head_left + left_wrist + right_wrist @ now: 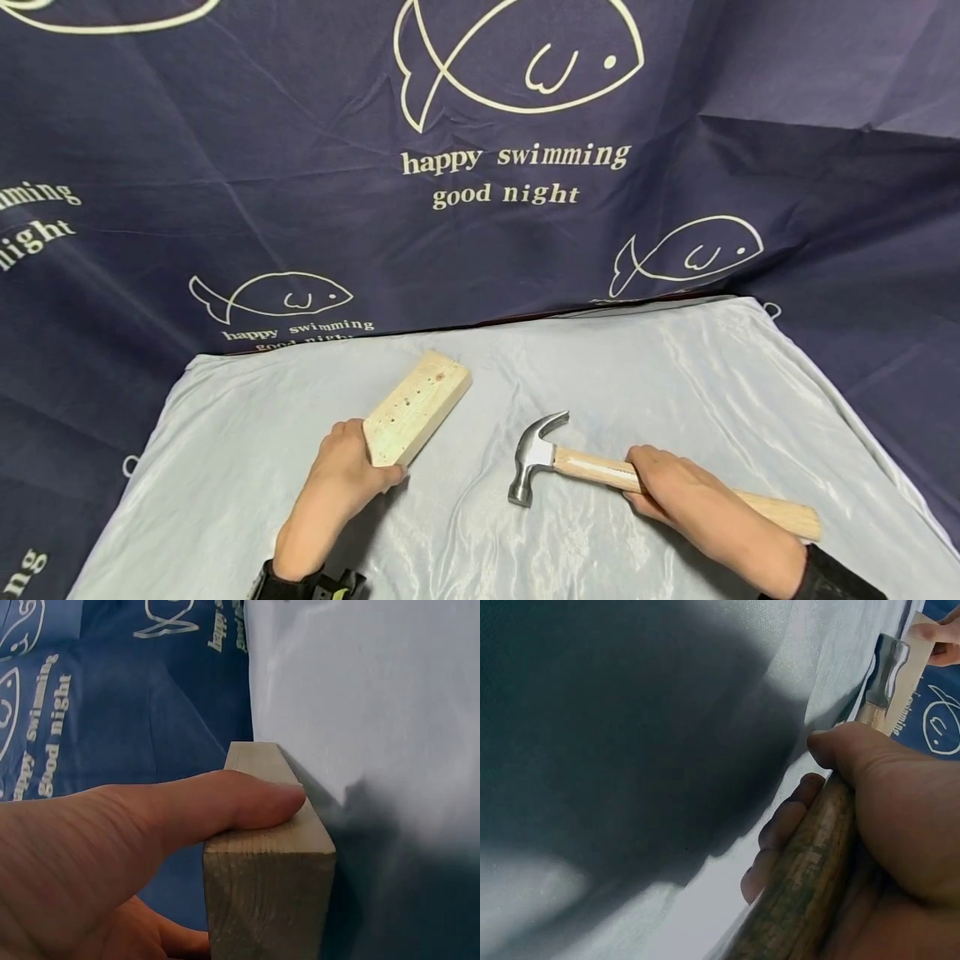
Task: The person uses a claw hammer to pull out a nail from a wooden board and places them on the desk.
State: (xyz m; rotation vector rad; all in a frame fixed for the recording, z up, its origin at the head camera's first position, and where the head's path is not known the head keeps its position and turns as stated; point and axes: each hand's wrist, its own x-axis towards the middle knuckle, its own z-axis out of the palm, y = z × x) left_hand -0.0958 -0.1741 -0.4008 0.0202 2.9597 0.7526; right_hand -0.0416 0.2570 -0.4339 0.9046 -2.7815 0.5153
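Note:
My left hand (341, 475) grips the near end of a pale wooden block (420, 404), whose top face bears several small dark holes and a knot. In the left wrist view the thumb lies across the narrow side of the block (270, 885). Over to the right, my right hand (686, 496) holds a claw hammer (592, 468) around the middle of its wooden handle. The steel head points left, toward the block but apart from it. From the right wrist, the fingers and thumb wrap the handle (802, 877), with the hammer head (887, 671) beyond them.
A pale, wrinkled cloth (600, 367) covers the table. Behind and beside it hangs a dark blue curtain (315, 167) printed with white fish and lettering. Dark bands or sleeves show at both wrists.

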